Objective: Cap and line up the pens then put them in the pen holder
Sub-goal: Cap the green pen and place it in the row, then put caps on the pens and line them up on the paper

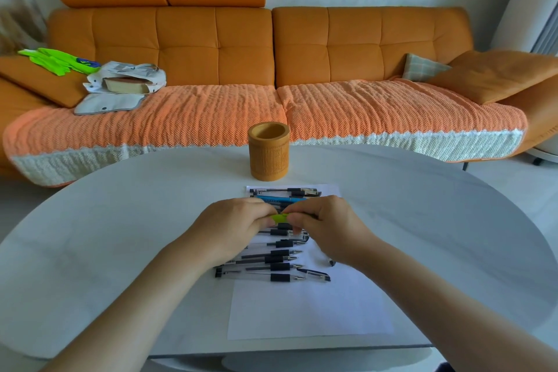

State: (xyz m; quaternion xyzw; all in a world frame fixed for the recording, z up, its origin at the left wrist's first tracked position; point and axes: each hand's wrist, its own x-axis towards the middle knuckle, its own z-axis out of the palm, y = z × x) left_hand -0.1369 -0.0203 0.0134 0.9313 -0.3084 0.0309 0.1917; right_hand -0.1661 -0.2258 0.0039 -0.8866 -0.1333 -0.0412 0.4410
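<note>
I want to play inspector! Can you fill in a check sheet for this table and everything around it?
Surface: white round table, with a paper sheet under the pens.
Job's things: black pens in a row on the sheet, several uncapped; blue pen near the far end; loose cap beside the row; pen holder upright and empty.
Clutter: one small dark piece right of the sheet.
Hands: left hand and right hand together pinch a green pen.
Cables: nothing seen.
Surroundings: orange sofa with a bag.

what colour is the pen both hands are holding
Lime green pen, pinched between left hand and right hand; head view.
</note>
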